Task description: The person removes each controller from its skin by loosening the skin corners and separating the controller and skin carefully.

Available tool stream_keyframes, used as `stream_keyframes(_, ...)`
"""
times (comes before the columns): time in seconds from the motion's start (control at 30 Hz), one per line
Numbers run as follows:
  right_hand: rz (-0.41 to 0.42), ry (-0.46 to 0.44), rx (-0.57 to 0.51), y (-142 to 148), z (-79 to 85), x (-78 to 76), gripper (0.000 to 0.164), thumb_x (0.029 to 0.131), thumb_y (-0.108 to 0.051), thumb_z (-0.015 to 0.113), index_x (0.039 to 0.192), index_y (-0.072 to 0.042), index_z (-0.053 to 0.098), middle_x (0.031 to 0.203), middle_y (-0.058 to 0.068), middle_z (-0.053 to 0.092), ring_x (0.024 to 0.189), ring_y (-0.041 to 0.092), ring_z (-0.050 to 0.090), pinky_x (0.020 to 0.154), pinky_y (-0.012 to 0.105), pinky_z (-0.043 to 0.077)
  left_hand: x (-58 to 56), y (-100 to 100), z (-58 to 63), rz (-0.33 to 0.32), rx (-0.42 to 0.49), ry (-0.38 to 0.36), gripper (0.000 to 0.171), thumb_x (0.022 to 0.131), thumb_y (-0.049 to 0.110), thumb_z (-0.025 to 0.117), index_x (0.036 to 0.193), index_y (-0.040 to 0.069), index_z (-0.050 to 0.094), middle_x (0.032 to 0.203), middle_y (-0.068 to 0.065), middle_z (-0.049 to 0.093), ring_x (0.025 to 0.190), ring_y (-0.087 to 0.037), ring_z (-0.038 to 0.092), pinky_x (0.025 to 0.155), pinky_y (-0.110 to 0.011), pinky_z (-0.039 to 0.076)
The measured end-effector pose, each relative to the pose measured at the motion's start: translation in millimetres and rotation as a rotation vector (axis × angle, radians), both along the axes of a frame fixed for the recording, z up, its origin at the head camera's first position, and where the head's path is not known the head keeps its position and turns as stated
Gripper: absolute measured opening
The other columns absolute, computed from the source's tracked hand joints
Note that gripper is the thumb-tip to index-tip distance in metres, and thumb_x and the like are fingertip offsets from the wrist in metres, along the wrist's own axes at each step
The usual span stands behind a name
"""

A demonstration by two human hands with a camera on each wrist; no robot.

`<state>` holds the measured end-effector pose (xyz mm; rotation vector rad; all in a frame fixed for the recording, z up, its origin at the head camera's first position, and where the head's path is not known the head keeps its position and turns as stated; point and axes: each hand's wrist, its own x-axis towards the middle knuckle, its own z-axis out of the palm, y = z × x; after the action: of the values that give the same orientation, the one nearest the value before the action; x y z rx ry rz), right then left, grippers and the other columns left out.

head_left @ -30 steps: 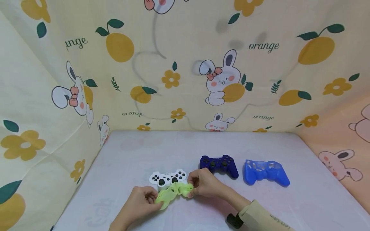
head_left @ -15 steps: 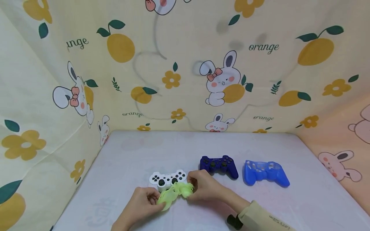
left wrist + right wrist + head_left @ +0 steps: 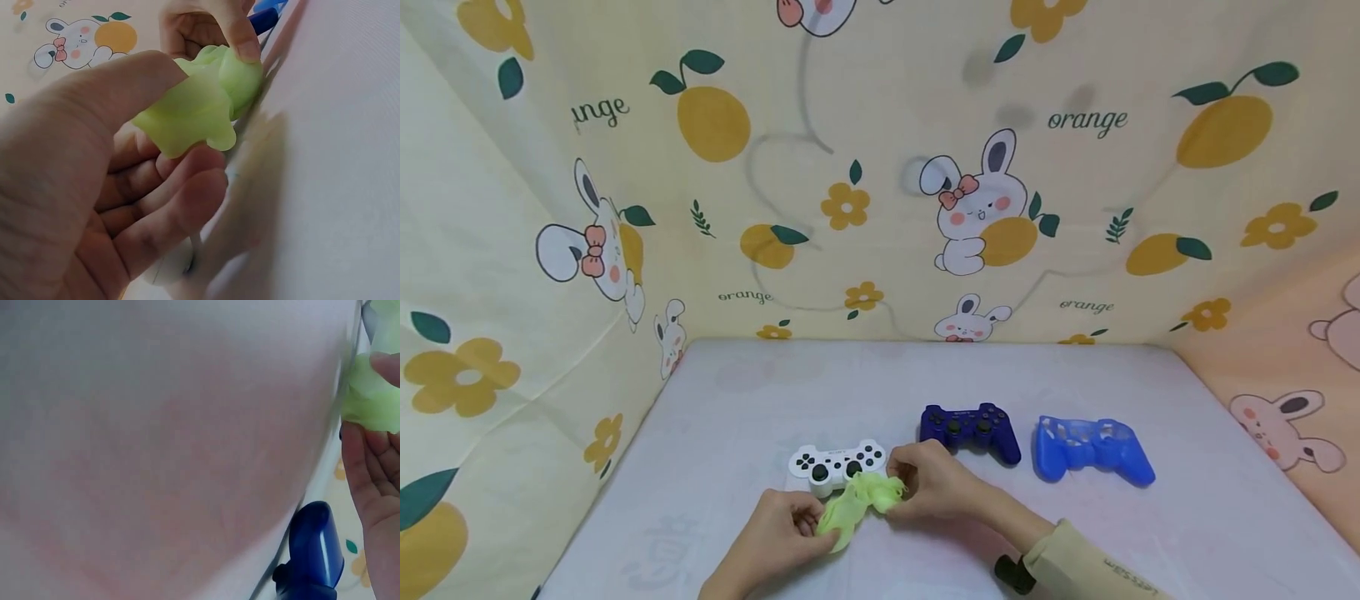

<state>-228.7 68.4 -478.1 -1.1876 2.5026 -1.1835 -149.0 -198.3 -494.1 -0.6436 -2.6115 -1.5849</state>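
Observation:
Both hands hold a soft yellow-green silicone controller cover (image 3: 852,506), crumpled and bent, in front of a white game controller (image 3: 837,466). My left hand (image 3: 778,533) pinches one end between thumb and fingers. In the left wrist view the cover (image 3: 187,115) shows a wavy, thin edge under the thumb. My right hand (image 3: 936,483) pinches the other end, with its thumb pressing on the green material (image 3: 375,403) in the right wrist view. The white controller lies face up on the table, its lower part hidden behind the cover and the left hand.
A dark blue game controller (image 3: 972,429) lies just beyond the right hand. Further right is a bright blue silicone controller cover (image 3: 1090,450). Patterned cloth walls (image 3: 880,208) stand round the back and sides of the white table (image 3: 760,383).
My left hand has shifted slightly to the right with its end of the green cover, bringing the two ends closer together. The right hand stays nearly in place, and the controllers have not moved.

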Motion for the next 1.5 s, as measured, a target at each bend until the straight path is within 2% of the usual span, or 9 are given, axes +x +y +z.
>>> stream_keyframes(0.27, -0.019, 0.108, -0.082, 2.8, 3.4, -5.0, 0.040, 0.061, -0.008, 0.084, 0.092, -0.017, 0.059, 0.081, -0.011, 0.060, 0.072, 0.009, 0.058, 0.062, 0.023, 0.052, 0.4, 2.9, 2.2, 0.027, 0.048, 0.043, 0.021, 0.073, 0.009, 0.085, 0.071, 0.019, 0.067, 0.060, 0.013, 0.056, 0.051, 0.001, 0.049, 0.044, -0.021, 0.045)
stream_keyframes(0.6, 0.000, 0.102, -0.075, 1.0, 3.0, -4.2, 0.034, 0.067, -0.002, 0.077, 0.091, -0.016, 0.058, 0.080, -0.009, 0.058, 0.068, 0.007, 0.055, 0.058, 0.022, 0.051, 2.6, 4.2, 8.0, -0.139, 0.075, 0.007, 0.021, 0.073, 0.005, 0.083, 0.069, 0.018, 0.067, 0.060, 0.014, 0.056, 0.052, 0.002, 0.049, 0.045, -0.021, 0.046)
stream_keyframes(0.77, 0.030, 0.064, -0.028, 5.7, 1.4, -6.2, 0.030, 0.068, -0.003, 0.077, 0.090, -0.017, 0.062, 0.076, -0.011, 0.058, 0.065, 0.006, 0.054, 0.056, 0.022, 0.050, 2.7, 4.9, 4.7, -0.158, 0.108, 0.044, 0.022, 0.074, 0.007, 0.085, 0.072, 0.018, 0.066, 0.063, 0.010, 0.056, 0.053, 0.002, 0.049, 0.044, -0.021, 0.045)
stream_keyframes(0.93, -0.002, -0.017, -0.019, 15.4, 4.6, -5.2, 0.038, 0.068, 0.000, 0.072, 0.103, -0.013, 0.067, 0.086, -0.009, 0.062, 0.072, 0.016, 0.060, 0.063, 0.030, 0.053, 1.8, 6.5, 1.9, -0.053, 0.136, 0.150, 0.030, 0.070, 0.003, 0.087, 0.089, 0.016, 0.068, 0.070, 0.004, 0.060, 0.057, -0.003, 0.055, 0.048, -0.023, 0.049)
stream_keyframes(1.1, -0.058, -0.120, -0.135, 22.8, 19.2, -0.7, 0.047, 0.072, 0.006, 0.069, 0.116, -0.009, 0.064, 0.103, -0.001, 0.063, 0.082, 0.025, 0.062, 0.070, 0.034, 0.055, 1.2, 9.6, 4.0, 0.077, 0.230, 0.160, 0.049, 0.072, -0.007, 0.082, 0.114, 0.011, 0.063, 0.093, -0.001, 0.063, 0.074, -0.015, 0.063, 0.060, -0.028, 0.055)
stream_keyframes(1.2, -0.072, -0.194, -0.262, 25.3, 29.8, 6.4, 0.049, 0.075, 0.008, 0.071, 0.120, -0.009, 0.062, 0.113, 0.006, 0.061, 0.094, 0.029, 0.061, 0.077, 0.036, 0.054, 0.0, 13.8, 9.1, 0.081, 0.324, 0.100, 0.057, 0.079, -0.014, 0.072, 0.128, 0.011, 0.057, 0.112, -0.006, 0.060, 0.090, -0.023, 0.063, 0.072, -0.032, 0.056)
stream_keyframes(1.3, -0.118, -0.278, -0.407, 28.5, 39.7, 18.1, 0.052, 0.076, 0.008, 0.074, 0.124, -0.006, 0.059, 0.119, 0.013, 0.058, 0.104, 0.030, 0.057, 0.084, 0.037, 0.053, -0.8, 21.7, 18.0, 0.081, 0.408, 0.002, 0.061, 0.084, -0.010, 0.070, 0.137, 0.014, 0.052, 0.121, -0.011, 0.056, 0.102, -0.028, 0.058, 0.084, -0.036, 0.053)
stream_keyframes(1.4, -0.169, -0.355, -0.568, 31.2, 45.6, 30.8, 0.054, 0.075, 0.011, 0.071, 0.126, 0.001, 0.056, 0.122, 0.021, 0.054, 0.108, 0.028, 0.054, 0.085, 0.034, 0.052, -1.6, 33.6, 27.3, 0.148, 0.445, -0.097, 0.058, 0.087, 0.006, 0.075, 0.138, 0.018, 0.051, 0.119, -0.011, 0.059, 0.106, -0.025, 0.059, 0.087, -0.036, 0.052)
stream_keyframes(1.5, -0.203, -0.406, -0.711, 31.6, 46.3, 41.9, 0.054, 0.077, 0.013, 0.065, 0.129, 0.007, 0.052, 0.118, 0.027, 0.051, 0.105, 0.025, 0.054, 0.084, 0.030, 0.051, -3.3, 46.9, 33.2, 0.234, 0.507, -0.146, 0.056, 0.086, 0.016, 0.078, 0.136, 0.012, 0.053, 0.114, -0.013, 0.062, 0.101, -0.024, 0.062, 0.085, -0.033, 0.052)
